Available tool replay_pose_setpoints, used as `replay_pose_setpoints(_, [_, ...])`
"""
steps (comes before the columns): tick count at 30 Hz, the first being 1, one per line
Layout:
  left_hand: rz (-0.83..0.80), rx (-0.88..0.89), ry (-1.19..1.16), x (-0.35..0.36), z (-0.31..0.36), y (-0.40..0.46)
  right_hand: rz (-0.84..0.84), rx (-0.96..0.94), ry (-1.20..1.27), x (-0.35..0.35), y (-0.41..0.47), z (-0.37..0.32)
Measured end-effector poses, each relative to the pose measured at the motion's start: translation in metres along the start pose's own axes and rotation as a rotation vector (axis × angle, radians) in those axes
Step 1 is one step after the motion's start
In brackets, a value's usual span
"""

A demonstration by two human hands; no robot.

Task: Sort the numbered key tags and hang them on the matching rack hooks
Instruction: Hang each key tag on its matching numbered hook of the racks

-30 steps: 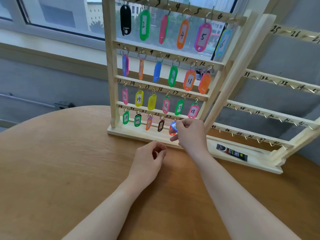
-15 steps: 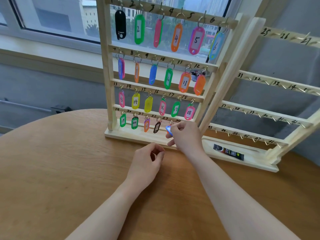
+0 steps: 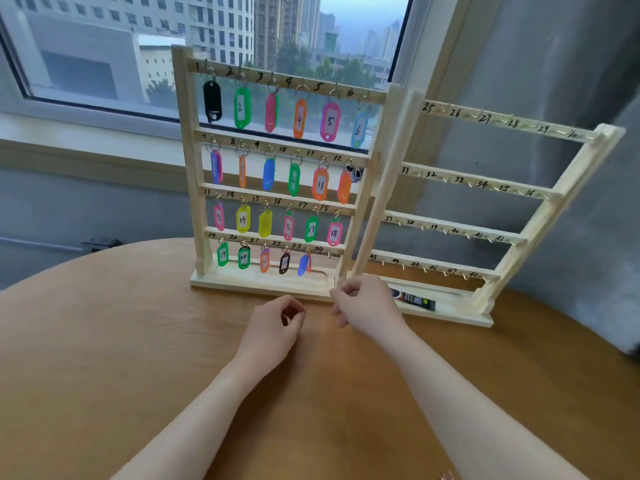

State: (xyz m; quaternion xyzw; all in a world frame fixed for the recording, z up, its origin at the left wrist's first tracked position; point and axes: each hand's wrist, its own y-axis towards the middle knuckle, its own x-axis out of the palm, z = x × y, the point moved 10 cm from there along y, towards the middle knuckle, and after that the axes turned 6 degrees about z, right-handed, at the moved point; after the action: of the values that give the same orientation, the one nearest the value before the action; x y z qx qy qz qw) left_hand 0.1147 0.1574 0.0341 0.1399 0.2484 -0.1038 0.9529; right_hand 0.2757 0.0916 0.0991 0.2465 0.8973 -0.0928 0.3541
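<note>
1. Grey city towers fill the window [image 3: 207,36] at 12 o'clock, behind a round wooden worktop [image 3: 104,358].
2. Two wooden racks stand on it: the left rack [image 3: 187,161] carries coloured key tags on hooks 1 to 23, and the right rack [image 3: 540,216] at 2 o'clock, numbered from 25, shows bare hooks.
3. On the bottom rail a blue tag [image 3: 303,265] hangs with a red one just behind it, near number 23.
4. At centre, the left hand [image 3: 273,327] hovers loosely curled, holding nothing.
5. Beside it the right hand [image 3: 363,306] sits before the rack base with fingers curled; whether it pinches anything cannot be told.
</note>
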Motion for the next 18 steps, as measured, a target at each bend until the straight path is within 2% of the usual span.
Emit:
replay_pose_setpoints(5, [-0.08, 0.017, -0.041, 0.011, 0.026, -0.026, -0.006, -0.008, -0.1, -0.034, -0.04, 0.021])
replay_pose_setpoints(10, [-0.172, 0.102, -0.038, 0.019, 0.064, -0.06, 0.017, 0.04, -0.097, -0.065, -0.083, 0.051])
replay_pose_setpoints(18, [-0.476, 0.206, 0.16, 0.068, 0.105, -0.131, 0.051, 0.102, -0.105, -0.116, -0.147, 0.101])
